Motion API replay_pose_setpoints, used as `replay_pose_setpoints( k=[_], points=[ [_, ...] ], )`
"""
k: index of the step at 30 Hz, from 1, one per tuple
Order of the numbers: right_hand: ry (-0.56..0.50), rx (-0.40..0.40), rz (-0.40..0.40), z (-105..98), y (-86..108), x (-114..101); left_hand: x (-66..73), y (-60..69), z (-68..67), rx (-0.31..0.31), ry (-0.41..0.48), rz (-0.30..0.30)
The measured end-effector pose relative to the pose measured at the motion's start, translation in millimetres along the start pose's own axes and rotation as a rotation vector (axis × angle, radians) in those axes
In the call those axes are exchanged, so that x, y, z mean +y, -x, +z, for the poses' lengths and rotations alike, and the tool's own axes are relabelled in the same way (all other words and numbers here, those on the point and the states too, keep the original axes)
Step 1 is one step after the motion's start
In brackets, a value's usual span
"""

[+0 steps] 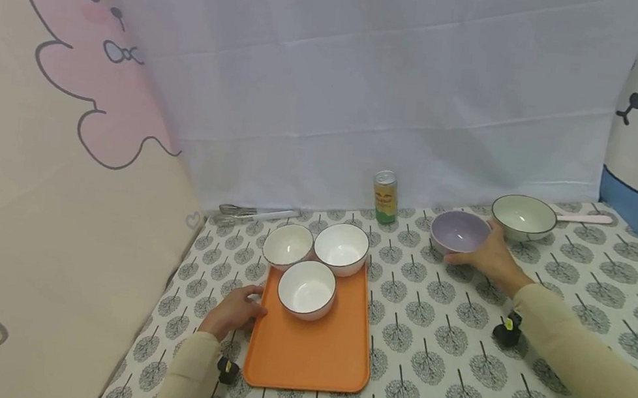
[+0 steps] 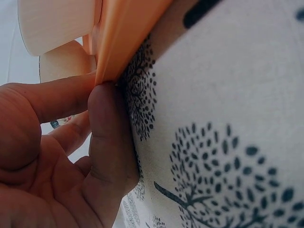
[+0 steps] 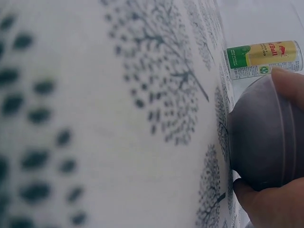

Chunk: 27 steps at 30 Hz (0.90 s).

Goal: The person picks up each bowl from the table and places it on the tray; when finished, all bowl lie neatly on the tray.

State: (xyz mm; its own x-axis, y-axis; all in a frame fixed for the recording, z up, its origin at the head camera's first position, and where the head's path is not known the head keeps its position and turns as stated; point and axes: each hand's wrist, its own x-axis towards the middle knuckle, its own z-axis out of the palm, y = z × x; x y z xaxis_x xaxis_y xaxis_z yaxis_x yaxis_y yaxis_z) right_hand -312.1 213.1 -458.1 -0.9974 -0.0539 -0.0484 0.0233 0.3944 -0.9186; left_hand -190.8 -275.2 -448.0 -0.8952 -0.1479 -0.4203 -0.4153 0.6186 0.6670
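An orange tray [image 1: 309,355] lies on the table, with one white bowl [image 1: 307,289] on it and two more white bowls, the left one [image 1: 287,246] and the right one [image 1: 341,249], at its far end. My left hand [image 1: 235,313] is at the tray's left side; in the left wrist view its thumb and a finger [image 2: 61,99] pinch the tray's edge [image 2: 121,40]. Out to the right, my right hand [image 1: 490,254] grips a purple bowl [image 1: 458,233] by its sides. The bowl's grey-looking underside [image 3: 261,137] sits close to the cloth in the right wrist view.
A green-and-gold drink can [image 1: 385,197] stands at the back. Right of the purple bowl is a pale green bowl [image 1: 522,215] beside a pink handle [image 1: 585,218]. A whisk [image 1: 237,211] and another utensil lie behind the white bowls. White cloth [image 1: 338,83] hangs behind the table.
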Motion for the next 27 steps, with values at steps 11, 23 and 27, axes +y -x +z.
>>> replay_pose_setpoints(
  k=[11,23,27],
  points=[
    [-0.038,-0.022,0.023,1,12.4,-4,-0.2,-0.3,0.4,-0.004,-0.004,-0.006],
    [-0.101,-0.033,-0.065,22,34.5,-40,-2.3,-2.0,0.6,-0.019,0.009,-0.002],
    [-0.123,-0.054,-0.070,30,43.3,-54,-0.9,-2.5,0.8,-0.014,-0.002,-0.015]
  ],
)
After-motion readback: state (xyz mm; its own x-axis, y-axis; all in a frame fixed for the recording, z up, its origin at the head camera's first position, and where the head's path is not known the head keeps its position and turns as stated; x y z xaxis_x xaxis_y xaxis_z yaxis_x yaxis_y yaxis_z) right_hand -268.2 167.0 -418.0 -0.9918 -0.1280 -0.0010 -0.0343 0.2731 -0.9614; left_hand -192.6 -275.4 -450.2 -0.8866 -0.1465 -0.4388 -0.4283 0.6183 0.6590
